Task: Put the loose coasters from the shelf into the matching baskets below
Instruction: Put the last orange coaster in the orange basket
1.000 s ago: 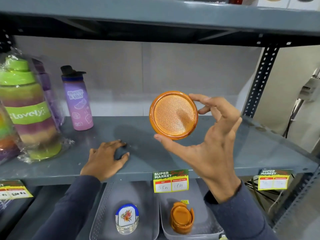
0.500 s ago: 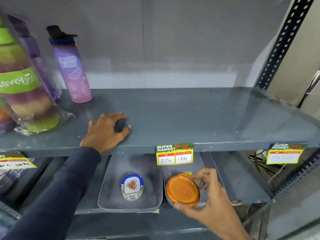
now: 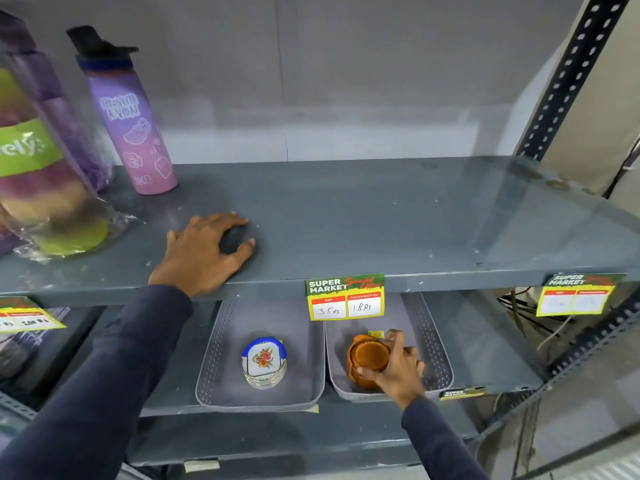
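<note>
My right hand (image 3: pixel 398 367) reaches into the right grey basket (image 3: pixel 434 355) on the lower shelf. Its thumb and fingers grip a round orange coaster (image 3: pixel 367 353) that sits on top of a stack of orange coasters (image 3: pixel 356 377). The left grey basket (image 3: pixel 221 358) holds a stack of white floral coasters with a blue rim (image 3: pixel 264 358). My left hand (image 3: pixel 204 251) rests flat on the grey upper shelf (image 3: pixel 381 220), fingers spread, holding nothing.
A purple water bottle (image 3: pixel 130 126) and wrapped coloured bottles (image 3: pixel 38 161) stand at the left of the upper shelf. A price tag (image 3: pixel 345 296) hangs from the shelf edge above the baskets, another price tag (image 3: pixel 575 296) at right. A perforated upright (image 3: pixel 568 74) frames the right side.
My right hand has carried the orange coaster down from in front of the upper shelf into the right basket, onto the orange stack. My left hand stayed on the shelf.
</note>
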Demonstrator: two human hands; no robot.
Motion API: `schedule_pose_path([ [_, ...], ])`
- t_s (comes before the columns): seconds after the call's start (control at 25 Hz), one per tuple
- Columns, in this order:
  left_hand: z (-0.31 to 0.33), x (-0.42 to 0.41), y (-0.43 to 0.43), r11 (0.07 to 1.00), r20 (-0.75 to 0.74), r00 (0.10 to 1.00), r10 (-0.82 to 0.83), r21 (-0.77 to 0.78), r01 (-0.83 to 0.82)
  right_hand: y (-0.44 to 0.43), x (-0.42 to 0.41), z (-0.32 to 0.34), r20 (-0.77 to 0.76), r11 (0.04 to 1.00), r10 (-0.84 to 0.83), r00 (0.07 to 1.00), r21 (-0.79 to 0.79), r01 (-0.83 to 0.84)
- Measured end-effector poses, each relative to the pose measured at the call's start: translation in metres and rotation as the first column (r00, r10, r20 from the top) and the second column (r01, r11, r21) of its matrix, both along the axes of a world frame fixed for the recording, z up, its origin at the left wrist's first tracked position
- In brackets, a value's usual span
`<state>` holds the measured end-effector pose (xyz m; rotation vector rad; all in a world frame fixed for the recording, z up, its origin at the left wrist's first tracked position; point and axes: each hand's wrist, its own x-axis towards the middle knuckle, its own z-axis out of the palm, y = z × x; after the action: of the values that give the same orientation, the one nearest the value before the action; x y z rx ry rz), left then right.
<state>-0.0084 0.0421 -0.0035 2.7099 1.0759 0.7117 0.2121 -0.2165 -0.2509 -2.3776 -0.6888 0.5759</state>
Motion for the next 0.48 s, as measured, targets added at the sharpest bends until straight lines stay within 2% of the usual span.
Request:
schedule_pose_path([
  [0.36,-0.001,0.001,0.000,1.000,0.011,1.000,0.003,-0.003,-0.003,0.012,0.004,-0.008,0.112,0.982,0.125,0.986,-0.156,-0.107],
  [0.48,0.000,0.002,0.000,1.000,0.013,1.000,0.006,-0.003,-0.006,0.028,0.005,-0.002,0.140,0.933,0.212,0.967,-0.323,-0.157],
])
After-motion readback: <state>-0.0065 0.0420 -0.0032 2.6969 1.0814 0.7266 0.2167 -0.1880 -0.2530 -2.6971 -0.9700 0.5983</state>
